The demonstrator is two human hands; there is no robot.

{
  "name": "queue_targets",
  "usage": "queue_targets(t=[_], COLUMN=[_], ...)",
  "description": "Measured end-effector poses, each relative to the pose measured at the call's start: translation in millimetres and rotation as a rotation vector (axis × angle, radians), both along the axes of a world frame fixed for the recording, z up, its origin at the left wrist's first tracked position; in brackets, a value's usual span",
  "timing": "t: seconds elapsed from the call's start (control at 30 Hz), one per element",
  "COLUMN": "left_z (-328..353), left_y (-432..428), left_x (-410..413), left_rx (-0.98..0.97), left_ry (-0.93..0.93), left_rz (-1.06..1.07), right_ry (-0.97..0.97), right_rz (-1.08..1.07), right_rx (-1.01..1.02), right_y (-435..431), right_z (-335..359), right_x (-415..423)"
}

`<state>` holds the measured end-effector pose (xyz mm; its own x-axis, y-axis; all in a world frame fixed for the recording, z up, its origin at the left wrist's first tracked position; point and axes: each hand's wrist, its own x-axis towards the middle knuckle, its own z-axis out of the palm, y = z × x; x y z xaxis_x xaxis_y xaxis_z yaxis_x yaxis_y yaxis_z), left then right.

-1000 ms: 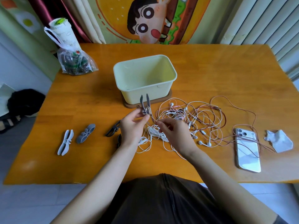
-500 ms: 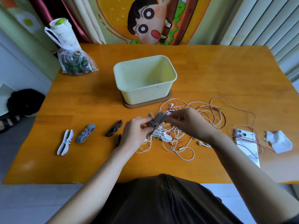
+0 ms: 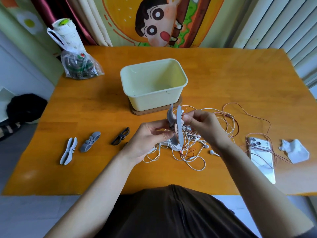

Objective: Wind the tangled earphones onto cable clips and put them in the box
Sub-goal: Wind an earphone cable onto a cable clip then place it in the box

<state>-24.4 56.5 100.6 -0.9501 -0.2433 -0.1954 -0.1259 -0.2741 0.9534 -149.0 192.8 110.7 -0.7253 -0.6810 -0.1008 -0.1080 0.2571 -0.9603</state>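
Note:
A tangle of white and pink earphones (image 3: 193, 148) lies on the wooden table (image 3: 223, 74) in front of me. My left hand (image 3: 147, 141) pinches a grey cable clip (image 3: 176, 124) held upright above the tangle, its two wings spread apart. My right hand (image 3: 200, 126) pinches an earphone wire right beside the clip's upper end. A pale yellow box (image 3: 152, 83) stands empty on a brown base just beyond the hands.
Three spare clips lie to the left: a light grey clip (image 3: 68, 150), a grey clip (image 3: 90, 141) and a dark clip (image 3: 121, 136). A phone (image 3: 261, 157) with wire across it and a crumpled tissue (image 3: 295, 151) sit at right. A plastic bag (image 3: 78, 66) stands far left.
The clip has turned from lying sideways between the hands to standing upright with its wings spread. My right hand has shifted closer to its top, holding wire.

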Motion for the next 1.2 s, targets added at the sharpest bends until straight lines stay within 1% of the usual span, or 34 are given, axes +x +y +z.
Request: queue_targets(t=[0.13, 0.23, 0.3, 0.37, 0.47, 0.57, 0.63, 0.73, 0.8, 0.83, 0.97, 1.2], left_z=[1.0, 0.8, 0.6, 0.2, 1.8, 1.5, 0.1, 0.8, 0.5, 0.1, -0.5, -5.7], left_y=[1.2, -0.4, -1.9, -2.7, -2.3, -4.2, -8.2, -11.4, -10.3, -9.7, -9.9, -2.9], left_x=[-1.3, -4.4, -6.2, -6.6, -4.9, -4.0, -3.0, 1.0, 3.4, 3.8, 0.3, -3.3], left_rx=[0.147, 0.27, 0.313, 0.304, 0.246, 0.136, 0.025, -0.077, -0.079, -0.072, -0.001, 0.07], left_ry=[0.071, 0.117, 0.122, 0.116, 0.107, 0.082, 0.062, 0.019, 0.007, 0.013, 0.056, 0.118], left_rz=[0.068, 0.161, 0.221, 0.233, 0.19, 0.174, 0.154, 0.036, -0.019, -0.013, 0.091, 0.231], right_ry=[-0.066, -0.057, -0.038, -0.018, 0.011, 0.052, 0.053, 0.017, 0.026, 0.034, 0.024, -0.011], right_rz=[-0.033, -0.063, -0.097, -0.16, -0.261, -0.297, -0.336, -0.407, -0.393, -0.38, -0.338, -0.168], right_rx=[-0.071, -0.063, -0.06, -0.074, -0.099, -0.108, -0.109, -0.126, -0.124, -0.119, -0.086, -0.04], right_y=[-8.1, -11.1, -13.3, -15.3, -15.7, -14.5, -13.2, -10.1, -8.7, -8.5, -9.0, -12.4], right_z=[-9.1, -14.6, -15.7, -13.1, -7.2, -7.0, -9.3, -8.4, -5.9, -5.6, -9.6, -22.3], right_x=[16.5, 26.9, 31.8, 31.6, 24.3, 21.5, 20.3, 14.2, 11.9, 11.7, 19.0, 41.7])
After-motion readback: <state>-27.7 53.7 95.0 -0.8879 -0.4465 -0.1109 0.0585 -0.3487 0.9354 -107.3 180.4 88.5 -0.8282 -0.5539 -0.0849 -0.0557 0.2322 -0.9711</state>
